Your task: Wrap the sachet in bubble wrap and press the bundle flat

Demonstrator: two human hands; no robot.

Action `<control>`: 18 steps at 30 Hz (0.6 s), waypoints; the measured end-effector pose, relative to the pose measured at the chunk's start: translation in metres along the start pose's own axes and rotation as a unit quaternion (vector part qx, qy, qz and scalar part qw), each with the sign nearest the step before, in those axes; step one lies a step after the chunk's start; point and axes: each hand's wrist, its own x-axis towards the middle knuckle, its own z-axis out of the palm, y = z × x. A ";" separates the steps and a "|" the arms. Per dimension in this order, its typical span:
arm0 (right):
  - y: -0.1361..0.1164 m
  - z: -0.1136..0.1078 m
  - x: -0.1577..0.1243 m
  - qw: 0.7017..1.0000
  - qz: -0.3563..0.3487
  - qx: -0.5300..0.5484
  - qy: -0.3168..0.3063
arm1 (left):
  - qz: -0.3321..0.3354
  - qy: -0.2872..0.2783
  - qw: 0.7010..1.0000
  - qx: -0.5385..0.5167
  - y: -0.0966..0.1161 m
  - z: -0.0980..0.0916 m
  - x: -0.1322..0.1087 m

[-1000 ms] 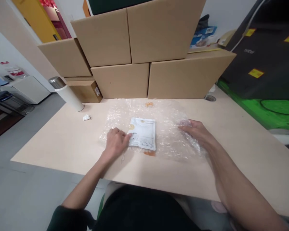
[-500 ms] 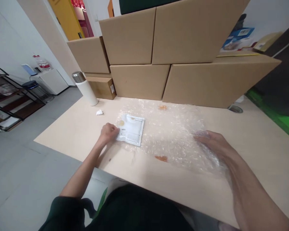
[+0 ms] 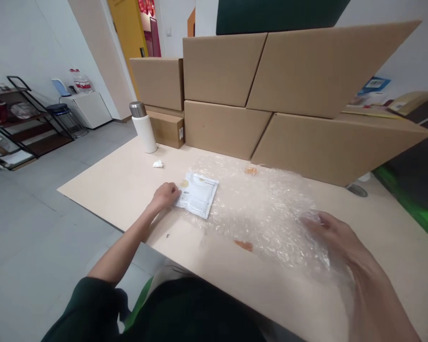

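A flat white sachet (image 3: 199,194) with small print lies on the left end of a clear bubble wrap sheet (image 3: 264,209) spread over the table. My left hand (image 3: 167,195) is closed at the sachet's left edge, with the fingertips pressed there; whether they pinch the sachet or the wrap beneath it is hard to see. At the other end, my right hand (image 3: 331,232) is closed on the right part of the bubble wrap, which is bunched and slightly raised there. Two orange-brown patches show at the wrap's far and near edges.
Stacked cardboard boxes (image 3: 228,128) line the back of the pale table (image 3: 107,185). A white flask (image 3: 143,128) with a steel cap stands at the back left, near a crumpled white scrap (image 3: 158,164). A tape roll (image 3: 357,190) sits at the right, partly under a box.
The camera view has turned, so the scene sits further right and lower. My right hand keeps its hold on the bubble wrap; my left hand stays at the sachet's edge.
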 end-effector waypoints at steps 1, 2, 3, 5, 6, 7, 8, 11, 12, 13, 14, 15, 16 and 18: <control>-0.003 -0.004 0.001 0.999 -0.016 -0.041 0.024 | -0.003 0.000 1.000 -0.005 0.000 0.001 0.000; -0.009 -0.007 0.001 0.997 -0.029 -0.063 0.045 | -0.006 0.000 1.000 -0.012 -0.001 0.001 0.000; -0.017 -0.008 0.000 0.994 -0.047 -0.069 0.066 | -0.009 0.002 1.000 -0.020 -0.001 0.002 0.000; -0.041 -0.003 -0.009 0.989 -0.112 -0.043 0.086 | -0.018 0.007 0.999 -0.035 -0.003 0.002 0.000; -0.055 0.004 -0.015 0.988 -0.144 -0.015 0.055 | -0.023 0.010 0.999 -0.043 -0.003 0.003 0.001; -0.069 0.014 -0.023 0.984 -0.174 0.010 0.020 | -0.028 0.013 0.998 -0.050 -0.004 0.003 0.001; -0.084 0.028 -0.030 0.978 -0.201 0.031 -0.035 | -0.032 0.016 0.998 -0.057 -0.005 0.003 0.002; -0.123 0.079 -0.048 0.935 -0.279 0.072 -0.208 | -0.040 0.021 0.995 -0.084 -0.006 0.004 0.004; -0.133 0.098 -0.052 0.921 -0.297 0.079 -0.240 | -0.042 0.020 0.994 -0.096 -0.006 0.004 0.005; -0.141 0.115 -0.054 0.910 -0.313 0.083 -0.259 | -0.042 0.018 0.993 -0.109 -0.006 0.004 0.005; -0.148 0.131 -0.055 0.904 -0.323 0.084 -0.268 | -0.041 0.016 0.991 -0.124 -0.005 0.003 0.005; -0.154 0.145 -0.056 0.899 -0.330 0.080 -0.276 | -0.038 0.015 0.989 -0.140 -0.005 0.003 0.005; -0.159 0.155 -0.055 0.897 -0.332 0.074 -0.283 | -0.033 0.015 0.987 -0.156 -0.004 0.002 0.004; -0.165 0.167 -0.055 0.899 -0.322 0.078 -0.287 | -0.018 0.020 0.982 -0.189 0.000 -0.002 0.001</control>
